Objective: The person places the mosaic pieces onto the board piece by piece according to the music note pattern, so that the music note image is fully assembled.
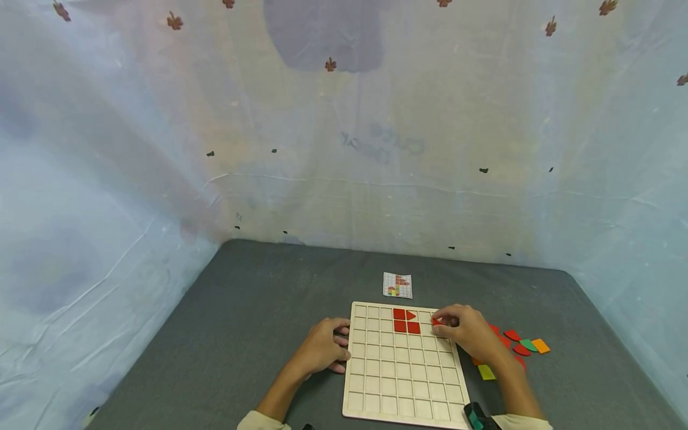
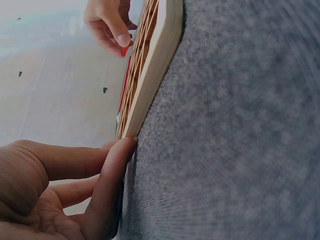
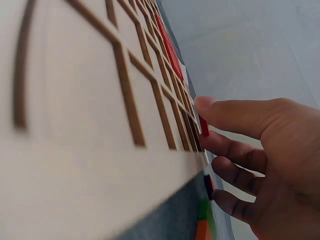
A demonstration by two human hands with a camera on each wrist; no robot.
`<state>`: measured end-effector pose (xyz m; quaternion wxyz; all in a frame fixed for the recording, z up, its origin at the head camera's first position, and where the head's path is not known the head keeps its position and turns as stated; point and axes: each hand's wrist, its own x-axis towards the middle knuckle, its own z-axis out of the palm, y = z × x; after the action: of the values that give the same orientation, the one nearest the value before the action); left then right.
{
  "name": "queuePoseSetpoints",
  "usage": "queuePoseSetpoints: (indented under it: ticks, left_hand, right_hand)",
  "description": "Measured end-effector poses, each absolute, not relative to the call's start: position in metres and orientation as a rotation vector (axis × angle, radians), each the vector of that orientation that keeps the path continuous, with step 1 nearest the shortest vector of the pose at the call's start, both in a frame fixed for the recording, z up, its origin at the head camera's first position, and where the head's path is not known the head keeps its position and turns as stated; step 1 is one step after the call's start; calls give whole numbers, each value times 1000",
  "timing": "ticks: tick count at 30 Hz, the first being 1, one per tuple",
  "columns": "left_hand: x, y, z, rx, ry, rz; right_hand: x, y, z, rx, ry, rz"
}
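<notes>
A wooden grid board (image 1: 403, 370) lies on the grey table. Near its far edge sit three red squares (image 1: 400, 326) and a red triangle (image 1: 411, 315). The right hand (image 1: 473, 334) pinches a red piece (image 3: 204, 126) between thumb and index finger over the board's far right part; the piece's full shape is hidden by the fingers. At the board's left edge the left hand (image 1: 321, 346) rests with its fingertips touching the side; in the left wrist view the left hand (image 2: 65, 190) touches the board's rim (image 2: 155, 70) with relaxed fingers.
Behind the board lies a small printed card (image 1: 397, 285) with a coloured grid pattern. To the board's right are scattered loose red pieces (image 1: 512, 335), a green piece (image 1: 528, 345), an orange square (image 1: 540, 346) and a yellow-green piece (image 1: 486, 372), partly beside the right forearm. Curtains stand around the table.
</notes>
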<state>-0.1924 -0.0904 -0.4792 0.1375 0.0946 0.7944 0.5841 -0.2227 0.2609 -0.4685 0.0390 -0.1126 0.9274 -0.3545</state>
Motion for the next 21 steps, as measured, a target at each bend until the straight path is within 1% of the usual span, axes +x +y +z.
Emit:
queuePoseSetpoints:
  ticks: [21]
  left_hand:
    - [-193,-90,-478,275,2302,1696]
  right_hand:
    - [-221,243,-468,-402,2882,-1014]
